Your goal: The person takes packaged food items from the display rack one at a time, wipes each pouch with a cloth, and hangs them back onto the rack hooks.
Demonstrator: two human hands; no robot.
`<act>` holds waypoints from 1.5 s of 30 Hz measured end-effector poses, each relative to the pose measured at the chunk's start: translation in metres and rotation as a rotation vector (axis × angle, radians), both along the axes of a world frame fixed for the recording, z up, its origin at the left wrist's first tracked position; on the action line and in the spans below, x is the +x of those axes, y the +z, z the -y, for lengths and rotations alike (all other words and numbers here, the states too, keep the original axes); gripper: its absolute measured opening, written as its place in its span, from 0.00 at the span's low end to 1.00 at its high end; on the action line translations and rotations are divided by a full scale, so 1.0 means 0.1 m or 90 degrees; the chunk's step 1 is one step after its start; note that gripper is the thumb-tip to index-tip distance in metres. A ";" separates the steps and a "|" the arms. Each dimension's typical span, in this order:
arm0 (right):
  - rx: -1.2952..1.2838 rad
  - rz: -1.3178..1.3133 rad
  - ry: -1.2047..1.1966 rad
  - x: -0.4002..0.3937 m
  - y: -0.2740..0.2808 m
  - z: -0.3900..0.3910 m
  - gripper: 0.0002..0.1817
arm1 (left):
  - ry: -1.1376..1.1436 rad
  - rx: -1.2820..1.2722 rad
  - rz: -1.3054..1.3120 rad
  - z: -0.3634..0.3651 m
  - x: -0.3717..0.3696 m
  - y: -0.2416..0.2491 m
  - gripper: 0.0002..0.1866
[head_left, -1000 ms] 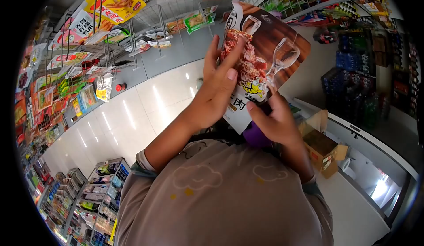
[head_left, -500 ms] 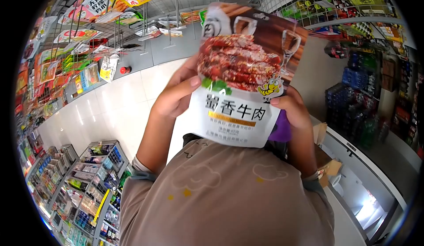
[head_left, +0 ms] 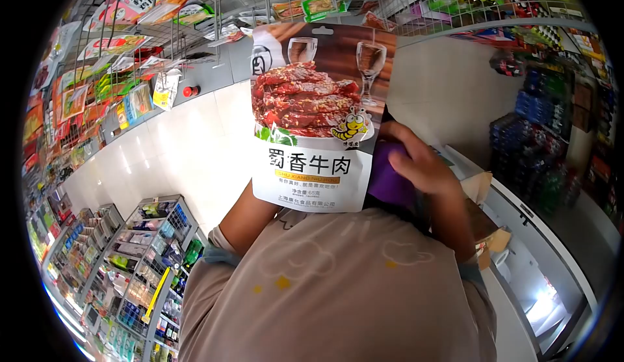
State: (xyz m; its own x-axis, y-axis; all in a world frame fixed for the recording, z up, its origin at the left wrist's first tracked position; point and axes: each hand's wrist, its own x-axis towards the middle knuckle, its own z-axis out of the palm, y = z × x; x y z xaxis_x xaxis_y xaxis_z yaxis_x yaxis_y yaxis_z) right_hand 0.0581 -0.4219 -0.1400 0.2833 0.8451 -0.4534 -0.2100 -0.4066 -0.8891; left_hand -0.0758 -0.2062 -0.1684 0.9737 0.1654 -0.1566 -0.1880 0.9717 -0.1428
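A beef snack bag (head_left: 312, 173) faces me upright in front of my chest, its upper part brown with a picture of sliced meat and its lower part white. My left forearm (head_left: 247, 219) runs in behind the bag, which hides the left hand holding it. Just past the bag's right edge is my right hand (head_left: 422, 163), its thumb apart from the fingers; the fingertips pass behind that edge. Below the thumb lies a purple thing (head_left: 390, 176), partly covered by the bag.
Wire racks with hanging snack packets (head_left: 166, 89) curve along the left and top. Stocked shelves (head_left: 146, 258) stand at lower left on a pale tiled floor (head_left: 175, 147). Bottle packs (head_left: 536, 115) are stacked at right, above an open cardboard box (head_left: 478, 186) and a white counter (head_left: 546, 238).
The bag has shifted left and straightened from its tilt. My right hand has come off its front, thumb now apart from it. The left hand has gone out of sight behind the bag.
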 end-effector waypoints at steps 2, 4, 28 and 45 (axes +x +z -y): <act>-0.012 0.024 0.054 -0.09 0.12 0.10 0.27 | -0.002 0.019 -0.014 -0.06 -0.08 -0.02 0.48; -0.111 0.083 0.148 -0.13 0.27 0.13 0.33 | 0.000 0.031 -0.023 -0.10 -0.12 -0.04 0.48; 0.328 0.836 0.106 -1.25 0.15 -1.49 0.14 | 0.054 0.064 -0.023 -0.36 -0.55 -0.12 0.47; 0.165 0.863 0.243 -0.59 0.19 -1.01 0.20 | -0.007 0.106 -0.054 -0.35 -0.80 -0.20 0.47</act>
State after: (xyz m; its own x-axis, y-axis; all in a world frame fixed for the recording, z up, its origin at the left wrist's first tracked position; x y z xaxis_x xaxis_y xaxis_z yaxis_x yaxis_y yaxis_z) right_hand -0.0005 -0.3210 -0.1211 0.1052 0.9823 0.1549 0.9289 -0.0414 -0.3681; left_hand -0.1561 -0.1709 -0.1885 0.9600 0.1858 -0.2095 -0.1821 0.9826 0.0368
